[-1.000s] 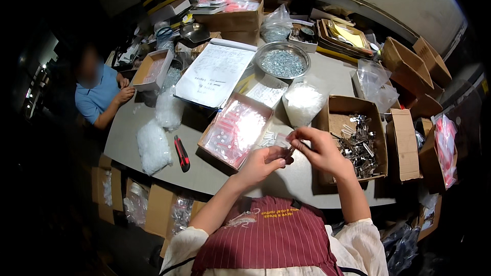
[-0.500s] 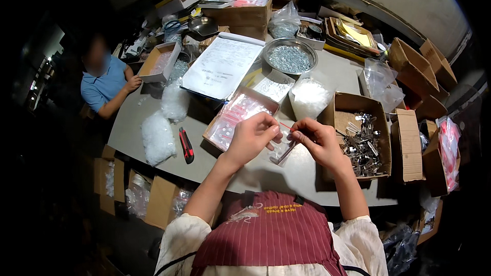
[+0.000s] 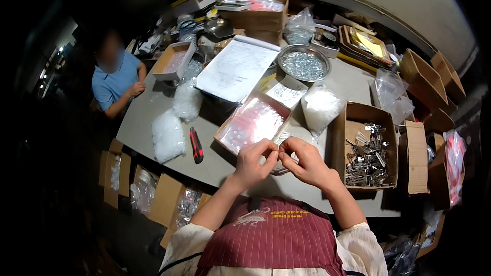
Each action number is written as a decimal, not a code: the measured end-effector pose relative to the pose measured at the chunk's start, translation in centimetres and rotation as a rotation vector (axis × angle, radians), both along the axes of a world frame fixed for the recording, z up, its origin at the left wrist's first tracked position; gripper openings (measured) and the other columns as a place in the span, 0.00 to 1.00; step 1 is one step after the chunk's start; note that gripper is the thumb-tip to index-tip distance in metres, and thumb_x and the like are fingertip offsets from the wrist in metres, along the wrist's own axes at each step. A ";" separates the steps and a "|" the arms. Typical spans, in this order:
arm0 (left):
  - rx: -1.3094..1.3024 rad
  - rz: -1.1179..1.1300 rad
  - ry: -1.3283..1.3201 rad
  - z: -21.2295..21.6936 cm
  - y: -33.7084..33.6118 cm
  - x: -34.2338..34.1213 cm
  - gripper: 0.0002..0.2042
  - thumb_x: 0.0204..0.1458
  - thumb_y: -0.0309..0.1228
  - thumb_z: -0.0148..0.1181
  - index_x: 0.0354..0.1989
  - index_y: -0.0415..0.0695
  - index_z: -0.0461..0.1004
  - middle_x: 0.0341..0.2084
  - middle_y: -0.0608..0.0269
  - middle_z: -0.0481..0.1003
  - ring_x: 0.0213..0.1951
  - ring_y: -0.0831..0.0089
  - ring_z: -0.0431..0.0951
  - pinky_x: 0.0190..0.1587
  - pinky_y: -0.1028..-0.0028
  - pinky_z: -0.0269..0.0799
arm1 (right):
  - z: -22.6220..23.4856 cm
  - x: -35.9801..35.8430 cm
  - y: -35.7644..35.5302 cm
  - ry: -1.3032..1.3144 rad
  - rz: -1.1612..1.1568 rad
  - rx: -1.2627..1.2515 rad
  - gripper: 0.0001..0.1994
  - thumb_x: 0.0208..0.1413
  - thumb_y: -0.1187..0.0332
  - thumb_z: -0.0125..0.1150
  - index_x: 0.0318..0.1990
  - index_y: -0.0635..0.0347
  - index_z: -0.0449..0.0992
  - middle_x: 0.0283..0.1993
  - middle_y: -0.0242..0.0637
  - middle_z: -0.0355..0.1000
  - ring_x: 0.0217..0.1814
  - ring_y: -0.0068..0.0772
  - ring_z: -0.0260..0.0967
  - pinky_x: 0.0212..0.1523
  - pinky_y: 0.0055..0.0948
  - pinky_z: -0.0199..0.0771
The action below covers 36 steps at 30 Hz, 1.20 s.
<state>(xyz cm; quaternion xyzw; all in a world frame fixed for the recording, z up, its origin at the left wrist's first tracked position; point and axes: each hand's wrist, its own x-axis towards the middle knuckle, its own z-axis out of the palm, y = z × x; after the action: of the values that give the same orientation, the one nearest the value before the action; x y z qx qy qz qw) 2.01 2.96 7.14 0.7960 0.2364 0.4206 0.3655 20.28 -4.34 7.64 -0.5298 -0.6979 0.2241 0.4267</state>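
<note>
My left hand (image 3: 251, 163) and my right hand (image 3: 307, 164) meet over the table's near side, thumbs and fingertips pinched close together. Between them is a small clear zip bag, mostly covered by my fingers; a dark metal piece (image 3: 280, 171) shows under them. Just beyond my left hand stands an open carton (image 3: 276, 104) filled with flat clear bags with red strips. To the right of my right hand, a deeper cardboard box (image 3: 336, 143) holds many metal clip-like parts (image 3: 367, 161).
A red and black utility knife (image 3: 196, 145) and a bag of clear small parts (image 3: 168, 137) lie at left. Behind are a clipboard (image 3: 238, 66), a metal bowl (image 3: 327, 65) of small hardware and a white-filled bag (image 3: 322, 106). A person in blue (image 3: 113, 89) sits at far left.
My hands have come together over the small bag, covering its red strip. The co-worker's hand has left the white box. The whole view has shifted slightly.
</note>
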 end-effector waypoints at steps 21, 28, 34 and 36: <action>-0.434 0.973 -0.214 -14.6 -3.0 -25.0 0.06 0.67 0.29 0.50 0.37 0.41 0.69 0.22 0.67 0.71 0.25 0.81 0.71 0.29 0.81 0.68 | -10.7 -4.2 16.6 -0.413 -0.151 0.105 0.15 0.55 0.61 0.65 0.36 0.64 0.72 0.34 0.51 0.73 0.37 0.53 0.74 0.39 0.46 0.74; -0.455 0.857 -0.221 -14.3 -1.3 -23.4 0.07 0.67 0.29 0.53 0.41 0.38 0.71 0.22 0.68 0.72 0.25 0.82 0.72 0.29 0.79 0.71 | -13.1 -0.5 17.2 -0.175 -0.194 -0.245 0.15 0.60 0.61 0.64 0.42 0.66 0.80 0.46 0.49 0.77 0.47 0.43 0.76 0.46 0.39 0.74; -0.359 0.630 -0.130 -9.8 2.8 -16.2 0.09 0.66 0.27 0.53 0.49 0.35 0.72 0.31 0.60 0.79 0.35 0.74 0.82 0.40 0.74 0.79 | -10.2 0.1 14.1 0.072 -0.145 -0.098 0.16 0.67 0.63 0.58 0.57 0.62 0.78 0.57 0.42 0.76 0.59 0.32 0.71 0.60 0.28 0.68; -0.328 0.546 -0.174 -8.7 4.1 -13.2 0.11 0.66 0.26 0.52 0.54 0.35 0.70 0.36 0.57 0.80 0.38 0.71 0.82 0.43 0.72 0.79 | -9.2 -0.1 13.0 0.235 -0.155 -0.143 0.18 0.68 0.63 0.56 0.58 0.64 0.77 0.57 0.41 0.76 0.59 0.31 0.71 0.60 0.28 0.68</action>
<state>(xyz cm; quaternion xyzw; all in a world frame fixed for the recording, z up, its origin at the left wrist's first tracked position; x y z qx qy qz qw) -11.16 7.02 -1.54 0.5949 0.4734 0.5258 0.3815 20.19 8.65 -1.53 -0.5811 -0.5824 0.3003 0.4827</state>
